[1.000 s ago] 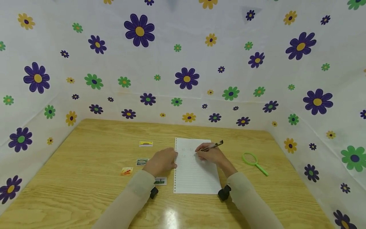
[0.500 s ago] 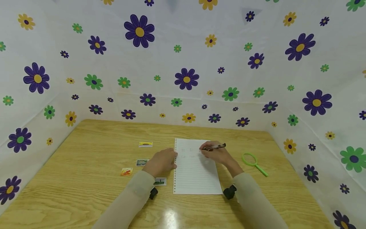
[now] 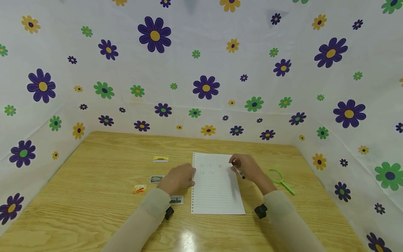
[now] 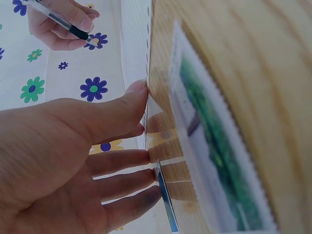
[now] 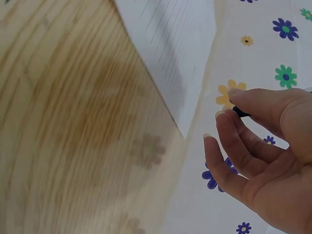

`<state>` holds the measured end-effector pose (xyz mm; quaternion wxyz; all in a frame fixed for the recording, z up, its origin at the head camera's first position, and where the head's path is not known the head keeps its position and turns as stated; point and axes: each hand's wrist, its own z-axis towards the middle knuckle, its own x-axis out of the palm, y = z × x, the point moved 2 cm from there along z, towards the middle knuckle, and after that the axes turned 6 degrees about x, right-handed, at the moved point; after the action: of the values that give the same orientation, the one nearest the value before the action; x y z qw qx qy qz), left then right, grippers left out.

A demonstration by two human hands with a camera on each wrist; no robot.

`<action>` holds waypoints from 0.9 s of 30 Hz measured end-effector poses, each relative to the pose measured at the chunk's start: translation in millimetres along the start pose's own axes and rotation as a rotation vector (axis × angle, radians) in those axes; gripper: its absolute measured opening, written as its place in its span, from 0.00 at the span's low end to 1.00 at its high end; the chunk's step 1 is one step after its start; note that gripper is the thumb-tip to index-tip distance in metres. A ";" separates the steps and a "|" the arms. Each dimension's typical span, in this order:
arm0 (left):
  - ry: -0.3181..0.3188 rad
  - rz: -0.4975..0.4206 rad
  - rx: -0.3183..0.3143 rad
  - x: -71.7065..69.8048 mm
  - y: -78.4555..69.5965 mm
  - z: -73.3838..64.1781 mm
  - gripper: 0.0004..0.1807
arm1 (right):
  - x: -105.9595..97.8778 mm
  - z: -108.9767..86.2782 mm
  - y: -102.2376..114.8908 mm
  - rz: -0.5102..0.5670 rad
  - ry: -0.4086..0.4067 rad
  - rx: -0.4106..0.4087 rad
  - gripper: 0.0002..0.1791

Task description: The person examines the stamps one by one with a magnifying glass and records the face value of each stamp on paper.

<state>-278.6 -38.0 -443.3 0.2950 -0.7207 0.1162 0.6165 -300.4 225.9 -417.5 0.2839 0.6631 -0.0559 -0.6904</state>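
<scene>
My right hand [image 3: 247, 166] pinches a pen [image 3: 239, 171] between thumb and fingers, over the upper right edge of a lined, punched sheet of paper [image 3: 217, 196]. In the left wrist view the pen [image 4: 58, 19] has a clear barrel and black grip, its tip off the sheet. Faint handwritten figures stand in two rows near the sheet's top. My left hand [image 3: 177, 178] rests its extended fingertips at the sheet's left, hole-punched edge. Close by it lie a green-pictured stamp [image 3: 177, 200], a grey-green stamp [image 3: 156, 179] and an orange stamp [image 3: 139, 189].
A yellow stamp [image 3: 161, 159] lies farther back on the wooden table [image 3: 85, 196]. Right of my right hand is a green magnifying glass [image 3: 288, 188]. A white sheet with flower prints [image 3: 176, 63] walls the table's back and sides.
My right hand has moved right across the sheet and lifted, and the pen has swung so its back end points toward me. Another figure shows in the top row. The left hand stays put.
</scene>
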 end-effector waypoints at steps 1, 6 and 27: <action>-0.002 0.001 0.001 0.0 0.3 0.1 0.16 | -1.1 -0.7 -1.7 -0.003 -0.006 0.010 0.07; -0.006 0.001 0.002 -0.7 0.9 -0.6 0.16 | -4.8 -6.3 -10.1 0.024 -0.078 -0.059 0.03; 0.020 -0.022 -0.023 0.4 1.2 1.1 0.17 | -19.5 -16.9 -40.7 -0.133 -0.040 0.004 0.09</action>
<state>-280.0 -38.3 -444.0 0.2924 -0.7314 0.1041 0.6072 -298.1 273.9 -420.7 0.2348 0.6521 -0.0189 -0.7206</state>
